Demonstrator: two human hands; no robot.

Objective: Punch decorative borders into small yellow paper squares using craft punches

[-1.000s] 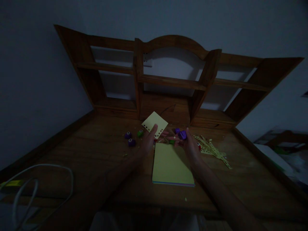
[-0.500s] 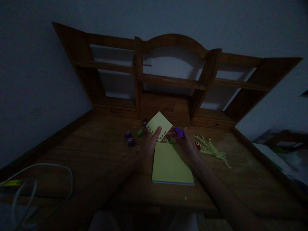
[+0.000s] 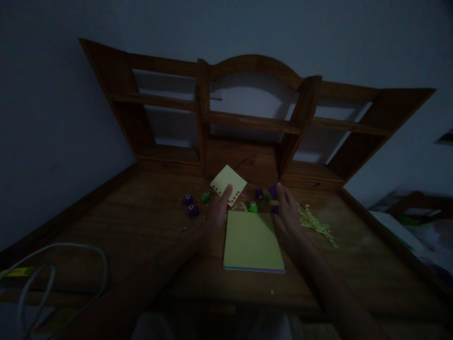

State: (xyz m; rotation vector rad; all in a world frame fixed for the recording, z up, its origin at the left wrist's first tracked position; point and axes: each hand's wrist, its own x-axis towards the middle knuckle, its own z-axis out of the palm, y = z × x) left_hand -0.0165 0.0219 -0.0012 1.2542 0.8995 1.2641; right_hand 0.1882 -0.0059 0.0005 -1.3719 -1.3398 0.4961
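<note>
My left hand (image 3: 216,211) pinches a pale yellow paper square (image 3: 229,178) by its lower corner, thumb on top. Small punched holes run along the square's two lower edges. To the right, my right hand (image 3: 288,212) is closed round a purple paper punch (image 3: 272,191), its thumb beside it; the other fingers are partly hidden and blurred. Close by are another purple punch (image 3: 259,194), a dark green one (image 3: 267,197) and a bright green one (image 3: 253,207). A stack of yellow paper (image 3: 253,241) lies between my forearms.
Two purple punches (image 3: 193,210) and a green punch (image 3: 205,197) stand left of my left hand. Punched yellow strips (image 3: 316,223) lie to the right, with paper bits scattered about. A wooden shelf unit (image 3: 247,123) rises behind; a white cable (image 3: 102,255) loops at left.
My right hand has moved right with the purple punch, uncovering punches near the stack. The paper square in my left hand has shifted slightly left.
</note>
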